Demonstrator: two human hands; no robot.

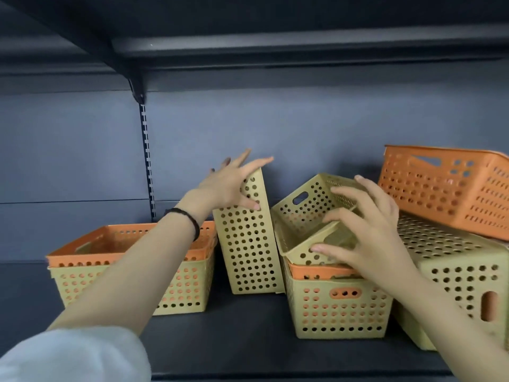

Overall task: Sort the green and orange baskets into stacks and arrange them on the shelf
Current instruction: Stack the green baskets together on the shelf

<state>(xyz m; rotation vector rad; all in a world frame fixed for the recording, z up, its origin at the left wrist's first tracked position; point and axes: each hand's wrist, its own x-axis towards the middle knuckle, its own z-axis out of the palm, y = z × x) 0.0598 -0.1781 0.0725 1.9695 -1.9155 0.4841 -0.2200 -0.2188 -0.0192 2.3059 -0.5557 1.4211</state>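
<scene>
A green basket point(249, 244) stands on end on the dark shelf point(242, 332). My left hand point(230, 184) lies over its top left corner, thumb pressed on the holed face, fingers straight and spread past the top edge. To its right a small green basket point(300, 213) lies tilted on a stack of an orange basket point(316, 272) nested in a green basket point(338, 310). My right hand point(369, 224) hovers over the tilted basket with fingers apart, fingertips touching its rim. At the left, an orange basket point(110, 244) sits nested in a green one point(181, 293).
At the right a large green basket point(457, 266) lies upside down, with a large orange basket point(440, 191) resting tilted on it. Another shelf board point(275, 48) hangs overhead on a bracket point(136, 86). The grey back panel has a slotted upright point(147, 161).
</scene>
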